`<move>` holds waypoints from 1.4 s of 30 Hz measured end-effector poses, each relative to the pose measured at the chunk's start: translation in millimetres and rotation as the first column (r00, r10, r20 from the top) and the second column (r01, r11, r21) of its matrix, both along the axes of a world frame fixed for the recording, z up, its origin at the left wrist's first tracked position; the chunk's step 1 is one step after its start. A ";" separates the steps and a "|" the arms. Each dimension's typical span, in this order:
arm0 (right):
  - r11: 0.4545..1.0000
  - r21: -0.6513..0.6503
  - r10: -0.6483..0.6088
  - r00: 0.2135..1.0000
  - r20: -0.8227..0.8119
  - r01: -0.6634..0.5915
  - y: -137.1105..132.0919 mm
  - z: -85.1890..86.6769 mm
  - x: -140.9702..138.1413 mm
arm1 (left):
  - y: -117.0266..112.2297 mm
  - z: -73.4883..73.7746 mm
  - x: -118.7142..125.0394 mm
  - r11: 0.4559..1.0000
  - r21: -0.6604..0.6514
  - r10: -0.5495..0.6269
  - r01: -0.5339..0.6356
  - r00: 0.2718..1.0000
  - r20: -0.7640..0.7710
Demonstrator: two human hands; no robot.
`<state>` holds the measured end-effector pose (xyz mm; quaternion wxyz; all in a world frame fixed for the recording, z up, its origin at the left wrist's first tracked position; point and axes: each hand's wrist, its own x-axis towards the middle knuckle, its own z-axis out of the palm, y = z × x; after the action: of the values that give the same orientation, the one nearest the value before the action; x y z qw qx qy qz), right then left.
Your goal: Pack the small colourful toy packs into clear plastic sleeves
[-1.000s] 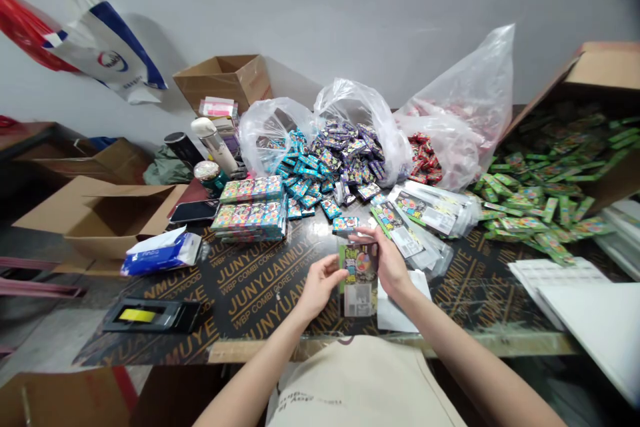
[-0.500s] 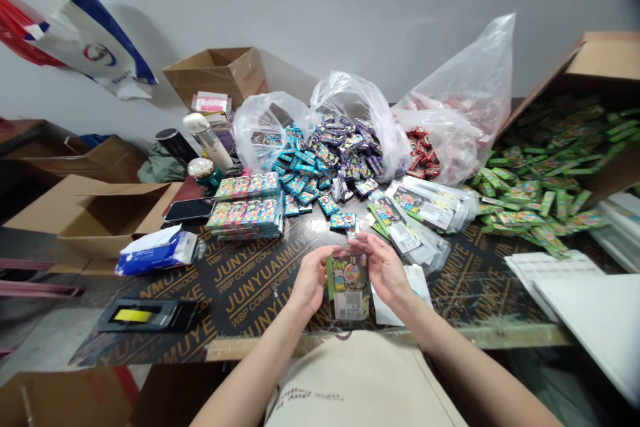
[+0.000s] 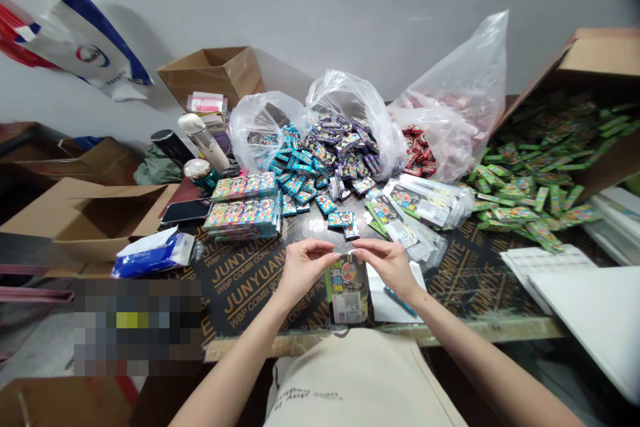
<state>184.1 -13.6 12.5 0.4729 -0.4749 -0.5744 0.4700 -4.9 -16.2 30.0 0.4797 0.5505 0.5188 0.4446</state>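
A clear plastic packet (image 3: 347,283) with a colourful printed card inside hangs upright at the near table edge. My left hand (image 3: 300,268) pinches its top left corner and my right hand (image 3: 389,264) pinches its top right corner, both at the packet's upper flap. Just beyond my fingers lie a few loose small blue packs (image 3: 341,219). A stack of similar clear packets (image 3: 407,213) lies to the right of my right hand. A white sheet (image 3: 387,300) with a blue pen (image 3: 399,301) lies under my right wrist.
Plastic bags hold blue packs (image 3: 290,167), purple packs (image 3: 345,147) and red packs (image 3: 420,150). A tipped cardboard box (image 3: 595,60) spills green packs (image 3: 525,197). Stacked colourful boxes (image 3: 245,207), a phone (image 3: 186,211), a tissue pack (image 3: 153,253), open cartons (image 3: 95,213) and white sheets (image 3: 595,300) surround them.
Both hands slid up to the packet's top edge and now pinch its two upper corners. The packet has shifted slightly left and nearer to me.
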 end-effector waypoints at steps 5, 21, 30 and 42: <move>0.988 -0.088 0.126 0.991 -0.046 -0.130 6.9 9.5 0.1 | 12.0 1.9 -2.5 0.989 -0.119 -0.078 0.087 0.993 0.085; 0.977 0.115 0.162 0.976 0.146 -0.179 -25.2 -17.9 19.3 | -6.4 -2.6 -6.2 0.988 0.152 -0.019 0.033 0.995 -0.093; 0.980 -0.017 0.198 0.954 0.226 -0.199 -7.9 -73.1 -20.8 | -7.4 -57.9 -94.1 0.782 0.061 0.614 -0.620 0.784 0.087; 0.933 0.254 0.040 0.777 0.628 -0.254 87.1 -51.1 -18.4 | -38.5 -62.6 -69.8 0.813 0.498 0.561 -0.301 0.636 -0.530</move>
<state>165.6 73.5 -38.7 0.2936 -0.4699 -0.8014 0.2253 -74.8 -54.7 -32.6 0.0329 0.6055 0.6792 0.4135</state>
